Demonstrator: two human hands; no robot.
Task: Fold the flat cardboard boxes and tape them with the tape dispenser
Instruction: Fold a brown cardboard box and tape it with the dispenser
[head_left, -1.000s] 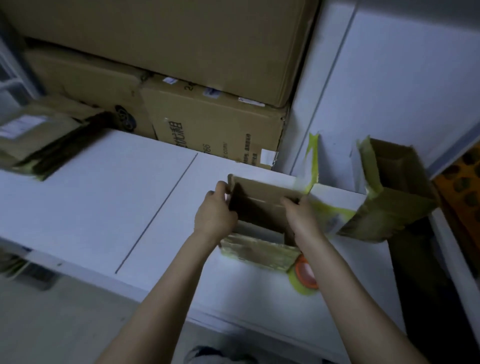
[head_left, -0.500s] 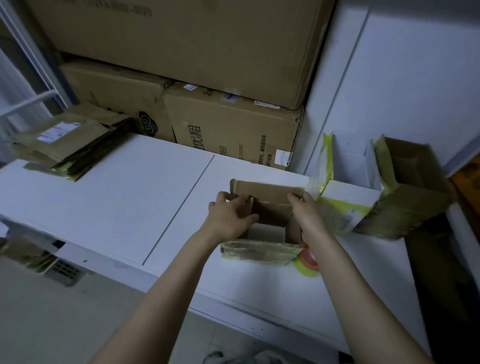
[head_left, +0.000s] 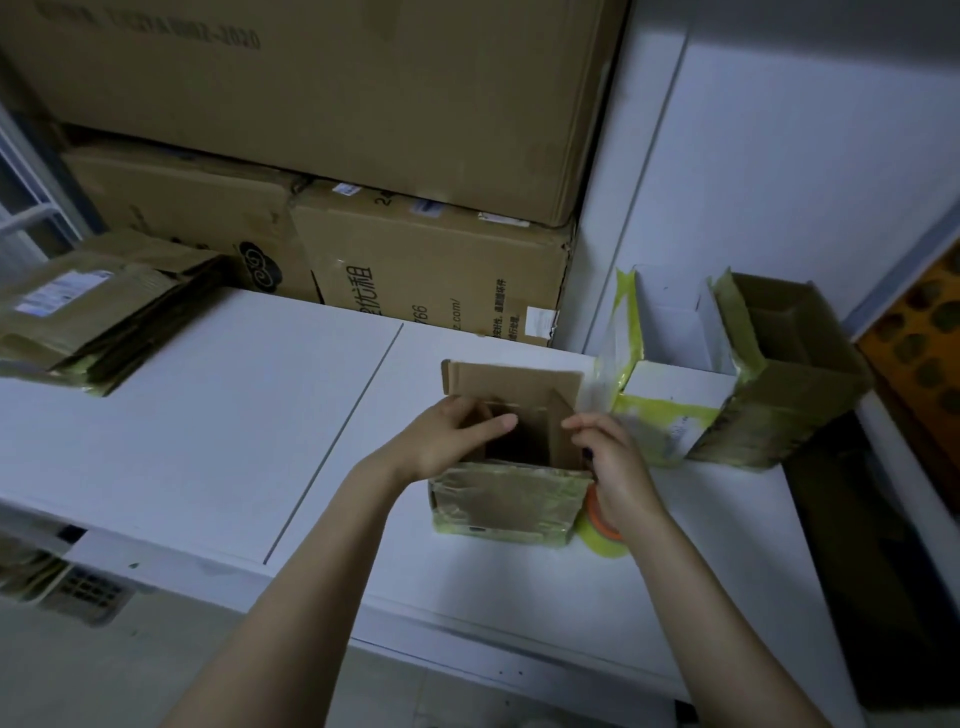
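A small brown cardboard box (head_left: 506, 496) stands open-topped on the white table (head_left: 218, 441), its near wall covered in old yellowish tape. My left hand (head_left: 447, 441) lies over the box's left flap, fingers stretched across the opening. My right hand (head_left: 610, 462) is at the box's right edge with its fingers curled against the right flap. The far flap stands upright. A tape roll with an orange core (head_left: 602, 527) lies on the table just right of the box, partly hidden under my right wrist.
A stack of flat cardboard boxes (head_left: 98, 306) lies at the table's left. A white open box (head_left: 675, 374) and a brown open box (head_left: 784, 379) stand at the right. Large cartons (head_left: 431, 280) are piled against the back. The table's front edge is near me.
My left hand has moved from the box's left wall onto the flap, folding it inward over the opening. My right hand has shifted along the right flap. The view has swung left.
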